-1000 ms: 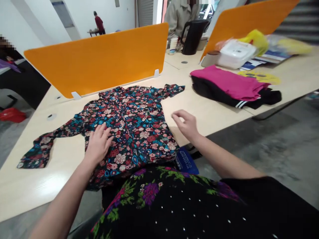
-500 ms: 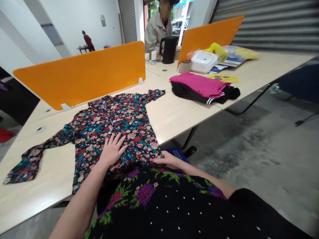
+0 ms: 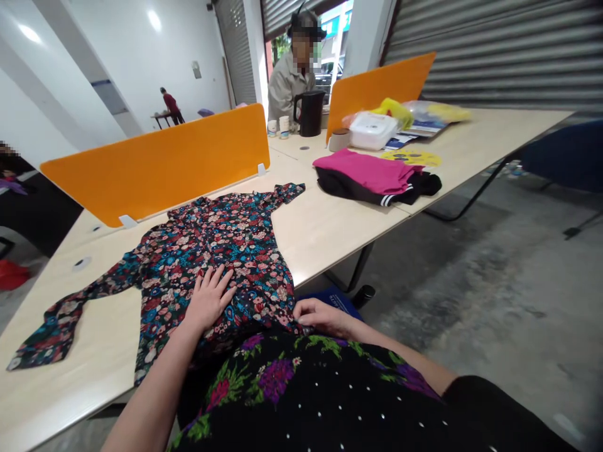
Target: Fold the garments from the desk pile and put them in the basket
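Floral shirt (image 3: 221, 245) spread flat on the pale table (image 3: 325, 220), collar toward the orange divider (image 3: 160, 160), one sleeve stretched out far to the left, hem hanging over the near edge. Left hand (image 3: 210, 300) lies palm down on the lower front of the shirt, fingers spread wide, gripping nothing. Right hand (image 3: 320, 314) sits at the shirt's lower right corner by the table edge, fingers curled; it seems to pinch the hem, though the fabric hides the fingertips. Further right on the table, well apart from the shirt: a folded pink garment (image 3: 367, 171) stacked on a black one (image 3: 414, 187). A black kettle (image 3: 311, 113) stands beyond.
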A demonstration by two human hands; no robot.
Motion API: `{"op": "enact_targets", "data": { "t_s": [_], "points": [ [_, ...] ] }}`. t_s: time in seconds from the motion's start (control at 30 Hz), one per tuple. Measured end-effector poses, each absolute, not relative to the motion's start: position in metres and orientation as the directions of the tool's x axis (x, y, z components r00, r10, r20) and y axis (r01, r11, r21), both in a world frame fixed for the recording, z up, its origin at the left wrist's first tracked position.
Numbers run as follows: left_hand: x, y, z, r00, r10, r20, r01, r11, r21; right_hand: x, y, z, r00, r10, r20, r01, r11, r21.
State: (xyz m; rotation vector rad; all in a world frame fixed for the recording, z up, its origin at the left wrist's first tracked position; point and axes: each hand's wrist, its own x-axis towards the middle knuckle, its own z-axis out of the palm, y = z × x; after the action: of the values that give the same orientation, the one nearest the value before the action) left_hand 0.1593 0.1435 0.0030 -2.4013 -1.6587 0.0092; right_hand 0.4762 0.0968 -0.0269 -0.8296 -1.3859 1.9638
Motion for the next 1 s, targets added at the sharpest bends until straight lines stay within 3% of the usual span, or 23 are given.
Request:
{"op": "enact_targets", "data": {
  "t_s": [0.1,0.17,0.23,0.3,0.4,0.5,0.57,0.63,0.77,0.87,1.0],
  "points": [
    [0.160,0.142,0.003,0.377,0.917,0.130,0.919,-0.353,-0.178,0.488,0.096,-0.011,-0.572,0.820,-0.018,0.043,0.008,-0.999],
    [0.160,0.142,0.004,0.382,0.914,0.139,0.918,-0.358,-0.172,0.503,0.094,0.003,-0.491,0.860,0.141,0.173,0.255,-0.951],
    [0.161,0.142,0.003,0.379,0.914,0.144,0.920,-0.354,-0.170,0.519,0.091,0.013,-0.406,0.874,0.268,0.295,0.403,-0.867],
    [0.161,0.142,0.003,0.372,0.916,0.147,0.922,-0.347,-0.171,0.533,0.088,0.017,-0.313,0.893,0.323,0.400,0.433,-0.808],
    [0.161,0.141,0.004,0.370,0.918,0.142,0.922,-0.344,-0.178,0.544,0.088,0.014,-0.010,0.924,0.383,0.539,0.328,-0.776],
    [0.164,0.141,0.011,0.352,0.930,0.107,0.928,-0.332,-0.166,0.541,0.094,0.012,0.210,0.859,0.467,0.628,0.248,-0.737],
    [0.168,0.142,0.019,0.354,0.931,0.089,0.929,-0.339,-0.150,0.530,0.102,0.015,0.121,0.849,0.514,0.648,0.324,-0.689],
    [0.173,0.144,0.026,0.386,0.914,0.120,0.919,-0.371,-0.133,0.515,0.115,0.017,-0.103,0.849,0.519,0.620,0.463,-0.633],
    [0.178,0.146,0.023,0.483,0.854,0.194,0.876,-0.470,-0.110,0.486,0.159,0.010,-0.526,0.774,0.352,0.638,0.633,-0.439],
    [0.173,0.141,0.008,0.506,0.848,0.154,0.862,-0.498,-0.089,0.483,0.193,0.001,-0.618,0.763,0.188,0.689,0.641,-0.337],
    [0.165,0.132,-0.001,0.509,0.852,0.121,0.861,-0.505,-0.065,0.496,0.220,-0.003,-0.614,0.770,0.171,0.678,0.626,-0.385]
  ]
}}
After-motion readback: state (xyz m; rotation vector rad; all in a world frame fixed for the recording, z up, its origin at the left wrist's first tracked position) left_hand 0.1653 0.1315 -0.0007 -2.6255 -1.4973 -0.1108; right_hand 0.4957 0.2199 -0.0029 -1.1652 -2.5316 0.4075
